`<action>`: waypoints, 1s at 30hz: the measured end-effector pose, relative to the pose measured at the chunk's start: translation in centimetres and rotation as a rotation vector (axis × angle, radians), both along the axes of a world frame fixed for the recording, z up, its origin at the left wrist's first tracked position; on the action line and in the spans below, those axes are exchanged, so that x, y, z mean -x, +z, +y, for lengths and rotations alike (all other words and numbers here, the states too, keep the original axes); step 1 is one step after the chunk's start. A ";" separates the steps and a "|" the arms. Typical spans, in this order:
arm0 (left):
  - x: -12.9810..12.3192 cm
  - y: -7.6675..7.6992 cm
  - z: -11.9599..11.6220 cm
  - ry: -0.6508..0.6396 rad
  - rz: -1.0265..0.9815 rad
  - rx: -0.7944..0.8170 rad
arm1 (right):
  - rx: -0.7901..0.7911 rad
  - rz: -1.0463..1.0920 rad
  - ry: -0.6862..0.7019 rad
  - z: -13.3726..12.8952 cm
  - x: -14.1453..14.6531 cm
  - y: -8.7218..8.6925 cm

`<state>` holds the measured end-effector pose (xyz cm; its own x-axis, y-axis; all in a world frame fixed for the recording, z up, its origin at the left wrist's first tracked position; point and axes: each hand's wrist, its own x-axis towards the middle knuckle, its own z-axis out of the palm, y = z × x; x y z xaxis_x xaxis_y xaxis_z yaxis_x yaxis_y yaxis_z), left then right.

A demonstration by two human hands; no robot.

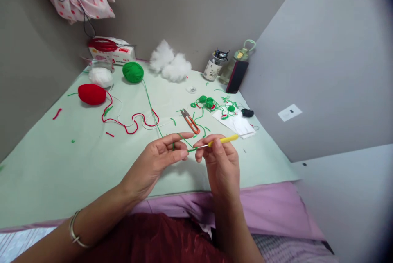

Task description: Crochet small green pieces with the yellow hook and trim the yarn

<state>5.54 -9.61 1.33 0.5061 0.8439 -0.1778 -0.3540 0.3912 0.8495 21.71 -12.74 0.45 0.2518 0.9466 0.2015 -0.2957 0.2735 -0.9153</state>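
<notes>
One pale table is occupied as the work surface. Two hands are noted above its near edge: the left hand is partly open, index finger extended, a short green strip pinched at the thumb; the right hand is curled around a yellow-handled hook. One green yarn ball is sited farther back, its strand led forward to the left hand. Several small green pieces are found beyond the right hand and are judged already worked; the strip is judged barely begun, most stitches remaining unmade. The hook is held nearly crosswise, its working end directed leftward at the strip, whose stitches cannot be counted.
</notes>
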 end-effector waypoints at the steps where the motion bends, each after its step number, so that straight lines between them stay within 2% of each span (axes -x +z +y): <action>1: 0.0 0.0 0.0 -0.003 0.002 -0.005 | -0.001 -0.007 0.005 -0.1 0.0 0.0; 9: 0.3 -0.3 0.0 0.009 0.081 -0.078 | -0.028 -0.145 -0.044 -0.6 -0.1 -0.3; 13: 0.4 -0.6 0.0 0.034 0.121 -0.139 | -0.081 -0.294 -0.105 -1.3 0.1 0.0; 16: 0.4 -0.6 -0.1 0.068 0.143 -0.185 | -0.156 -0.481 -0.145 -1.7 0.2 0.3; 20: 0.3 -0.4 -0.3 0.130 0.178 -0.232 | -0.354 -0.705 -0.199 -2.1 0.3 0.0; 25: 0.0 -0.2 -0.5 0.116 0.042 -0.115 | -0.562 -0.917 -0.251 -2.0 0.5 -1.1; 30: -0.2 0.3 -0.8 0.046 -0.078 0.049 | -0.579 -0.977 -0.317 -2.0 0.6 -2.1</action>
